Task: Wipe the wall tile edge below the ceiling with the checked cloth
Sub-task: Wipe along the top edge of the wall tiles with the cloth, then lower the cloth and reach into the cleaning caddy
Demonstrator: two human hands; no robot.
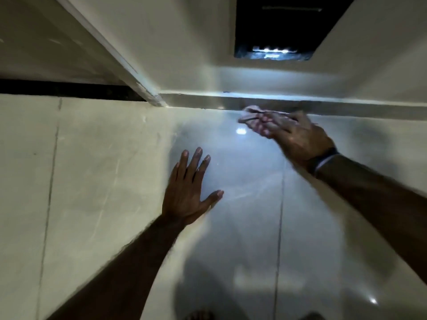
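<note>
My right hand point(293, 132) is raised high and grips a bunched pale cloth point(250, 114), its pattern blurred by motion. The cloth presses against the top edge of the wall tiles point(201, 109), just under the grey ledge below the ceiling. My left hand point(188, 190) lies flat on the glossy tile further down and to the left, fingers spread, holding nothing. A dark band circles my right wrist.
Glossy pale tiles point(242, 215) with vertical grout lines cover the wall. A white beam point(129, 65) runs diagonally into the corner at the upper left. A dark rectangular ceiling opening point(277, 26) sits above, and a black strip point(69, 90) tops the left wall.
</note>
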